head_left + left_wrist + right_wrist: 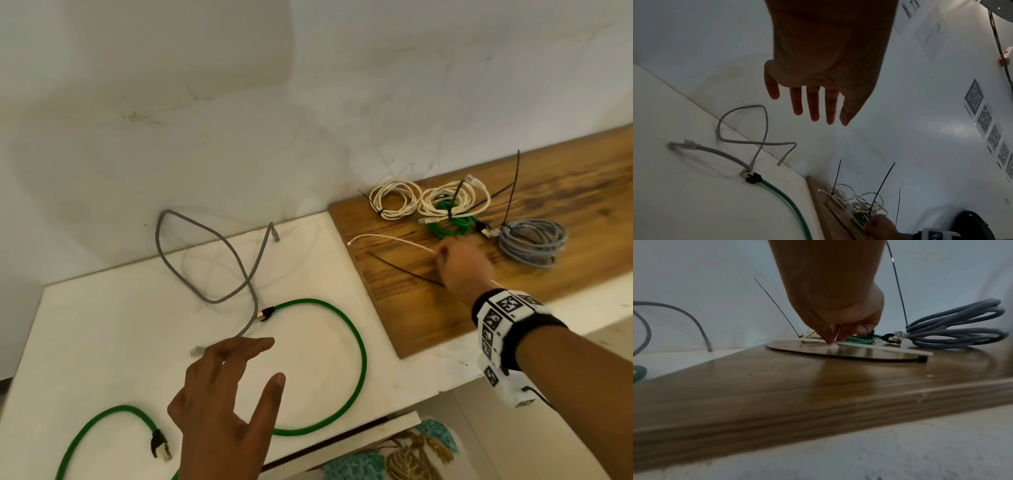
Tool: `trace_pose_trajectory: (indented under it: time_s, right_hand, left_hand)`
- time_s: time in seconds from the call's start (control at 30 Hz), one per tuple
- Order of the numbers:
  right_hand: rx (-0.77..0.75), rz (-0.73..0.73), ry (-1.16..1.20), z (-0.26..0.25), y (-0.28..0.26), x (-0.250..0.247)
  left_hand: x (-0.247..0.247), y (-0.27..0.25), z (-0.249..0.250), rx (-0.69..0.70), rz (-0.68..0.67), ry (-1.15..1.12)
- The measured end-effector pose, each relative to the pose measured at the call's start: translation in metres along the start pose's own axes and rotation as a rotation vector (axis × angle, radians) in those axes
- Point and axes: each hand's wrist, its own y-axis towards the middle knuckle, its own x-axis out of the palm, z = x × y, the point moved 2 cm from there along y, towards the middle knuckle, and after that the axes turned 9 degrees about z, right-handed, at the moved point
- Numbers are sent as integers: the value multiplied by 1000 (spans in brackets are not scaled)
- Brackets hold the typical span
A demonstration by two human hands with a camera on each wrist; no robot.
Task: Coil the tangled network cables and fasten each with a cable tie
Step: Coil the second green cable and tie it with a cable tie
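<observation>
The white tabletop (102, 325) carries a loose green network cable (356, 342) curving toward its front edge and a limp grey one (239, 263) looped near the wall. On the wooden board (428, 308) at the right lie coiled, tied cables (531, 243). The left hand (222, 404) hovers, fingers spread, holding nothing; the right hand (462, 263) pinches a white cable tie (387, 238) beside a black one (404, 270).

This looks like a plain indoor room set up for recording rather than a lived-in home: a bare, scuffed white wall (239, 102) rises behind a white tabletop (102, 325) and a wooden board (428, 308), and printed square code sheets (984, 120) are stuck in a row on the wall. A patterned teal cloth (376, 459) shows below the tabletop's edge.
</observation>
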Motion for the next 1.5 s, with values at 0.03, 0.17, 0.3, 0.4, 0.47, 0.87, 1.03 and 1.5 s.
trace_pose_trajectory:
  time_s: [0.03,0.17,0.3,0.4,0.47,0.87,1.03,1.5]
  right_hand:
    - [-52,74,63,-4,-2,-5]
    - [-339,465,254,-27,-16,-36]
    - [-588,631,471,-69,-40,-68]
    - [-738,457,464,-110,-75,-73]
    - [-812,159,420,-131,-105,-55]
    - [-291,-232,-128,-91,-90,17]
    - [-493,-163,-295,-125,-101,4]
    - [-465,-389,119,-172,-119,-27]
  left_hand:
    - [-2,1,1,7,18,-8]
    - [-16,4,2,-7,143,-17]
    - [-40,3,-6,-78,225,-4]
    - [-65,-1,-18,-168,323,-11]
    - [-84,-8,-30,-280,383,-1]
    - [-112,-42,-106,-843,-227,-39]
    - [-110,-36,-91,-798,-233,-75]
    - [-162,-37,-54,-553,-104,-115]
